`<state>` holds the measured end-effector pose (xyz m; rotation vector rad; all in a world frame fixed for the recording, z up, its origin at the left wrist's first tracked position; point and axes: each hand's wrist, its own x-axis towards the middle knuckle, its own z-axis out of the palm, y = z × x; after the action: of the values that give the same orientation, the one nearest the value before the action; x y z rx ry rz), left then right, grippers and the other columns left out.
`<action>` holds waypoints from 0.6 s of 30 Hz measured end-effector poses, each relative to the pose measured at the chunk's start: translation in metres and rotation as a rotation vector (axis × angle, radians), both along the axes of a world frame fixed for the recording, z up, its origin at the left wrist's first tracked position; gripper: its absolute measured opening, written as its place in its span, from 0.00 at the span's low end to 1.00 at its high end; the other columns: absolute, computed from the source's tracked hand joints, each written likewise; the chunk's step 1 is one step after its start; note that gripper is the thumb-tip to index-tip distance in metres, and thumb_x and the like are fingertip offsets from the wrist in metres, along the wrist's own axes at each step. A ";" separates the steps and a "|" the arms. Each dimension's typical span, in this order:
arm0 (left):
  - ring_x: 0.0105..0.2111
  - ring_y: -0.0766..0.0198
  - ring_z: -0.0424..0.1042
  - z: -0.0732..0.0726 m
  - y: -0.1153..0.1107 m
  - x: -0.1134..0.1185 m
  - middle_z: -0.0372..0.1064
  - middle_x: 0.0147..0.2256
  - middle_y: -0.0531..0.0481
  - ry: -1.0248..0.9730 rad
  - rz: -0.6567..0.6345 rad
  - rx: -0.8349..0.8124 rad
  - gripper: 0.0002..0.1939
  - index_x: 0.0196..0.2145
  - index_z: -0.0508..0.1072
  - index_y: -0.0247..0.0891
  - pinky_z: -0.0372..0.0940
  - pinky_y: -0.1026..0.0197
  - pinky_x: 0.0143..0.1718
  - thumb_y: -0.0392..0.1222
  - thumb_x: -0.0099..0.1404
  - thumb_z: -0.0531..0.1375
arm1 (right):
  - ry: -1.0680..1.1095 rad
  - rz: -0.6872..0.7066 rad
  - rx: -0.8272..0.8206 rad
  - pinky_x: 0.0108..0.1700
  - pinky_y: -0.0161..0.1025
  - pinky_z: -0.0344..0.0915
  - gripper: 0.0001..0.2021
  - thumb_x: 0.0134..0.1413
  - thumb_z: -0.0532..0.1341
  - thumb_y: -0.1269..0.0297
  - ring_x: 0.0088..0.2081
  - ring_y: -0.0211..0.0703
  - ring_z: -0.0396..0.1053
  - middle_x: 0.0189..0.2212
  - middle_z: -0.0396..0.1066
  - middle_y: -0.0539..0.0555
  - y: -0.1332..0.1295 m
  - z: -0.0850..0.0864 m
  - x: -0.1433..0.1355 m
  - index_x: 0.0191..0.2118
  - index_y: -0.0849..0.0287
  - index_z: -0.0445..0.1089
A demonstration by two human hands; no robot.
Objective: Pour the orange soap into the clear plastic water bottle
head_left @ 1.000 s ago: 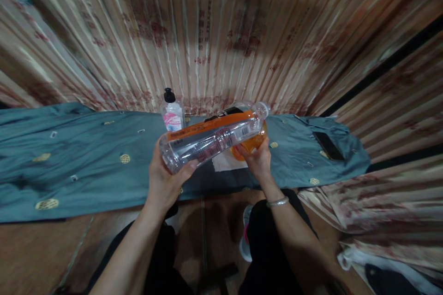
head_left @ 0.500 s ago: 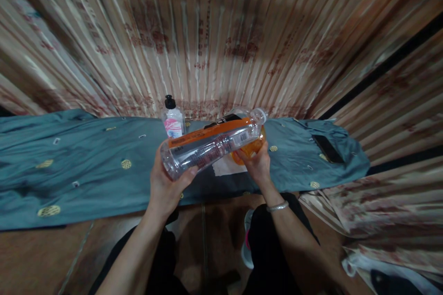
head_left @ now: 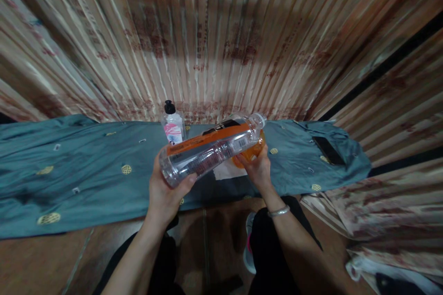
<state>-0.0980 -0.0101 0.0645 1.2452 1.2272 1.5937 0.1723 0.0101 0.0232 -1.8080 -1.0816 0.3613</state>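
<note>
My left hand (head_left: 165,193) is wrapped round the base end of a clear plastic bottle (head_left: 207,152) with an orange and black label. The bottle lies tilted, its uncapped-looking neck pointing up and to the right. Behind that neck, my right hand (head_left: 260,169) is closed on an orange, see-through container (head_left: 256,150); the clear bottle hides part of it, so its full shape cannot be made out. Beyond my left hand stands a small clear bottle (head_left: 174,129) with a black cap and a pink and white label. A white sheet of paper (head_left: 229,170) lies below the clear bottle.
A teal cloth (head_left: 100,166) with yellow pineapple prints covers the long, narrow surface in front of me. Toward its right end lies a black phone (head_left: 328,150). Pleated curtains (head_left: 221,46) hang close behind, and a dark bar (head_left: 384,67) slants at the right.
The whole view has shifted slightly, so things sit a little lower. Both hands keep their grips, and the clear bottle stays tilted much as before.
</note>
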 end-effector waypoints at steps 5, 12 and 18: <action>0.60 0.35 0.85 0.000 -0.001 0.000 0.83 0.58 0.37 0.007 -0.007 -0.001 0.57 0.65 0.76 0.39 0.80 0.36 0.67 0.70 0.45 0.85 | 0.000 -0.013 -0.008 0.64 0.71 0.81 0.53 0.49 0.76 0.47 0.61 0.79 0.85 0.61 0.85 0.76 0.001 -0.001 -0.001 0.75 0.67 0.61; 0.60 0.34 0.85 0.005 -0.004 0.001 0.84 0.57 0.37 -0.025 -0.026 -0.023 0.55 0.65 0.76 0.39 0.81 0.34 0.66 0.65 0.46 0.86 | -0.017 -0.006 -0.004 0.63 0.71 0.81 0.50 0.50 0.76 0.47 0.60 0.79 0.86 0.60 0.85 0.77 0.001 0.000 -0.001 0.73 0.65 0.63; 0.61 0.35 0.85 0.006 -0.003 0.001 0.83 0.57 0.37 -0.021 -0.028 -0.014 0.55 0.65 0.75 0.39 0.82 0.37 0.64 0.65 0.48 0.85 | -0.001 -0.015 0.001 0.63 0.70 0.81 0.50 0.48 0.76 0.46 0.61 0.77 0.86 0.60 0.85 0.75 0.002 -0.003 0.001 0.73 0.63 0.63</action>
<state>-0.0968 -0.0133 0.0702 1.2286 1.2003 1.5718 0.1732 0.0121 0.0205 -1.8147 -1.0682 0.3505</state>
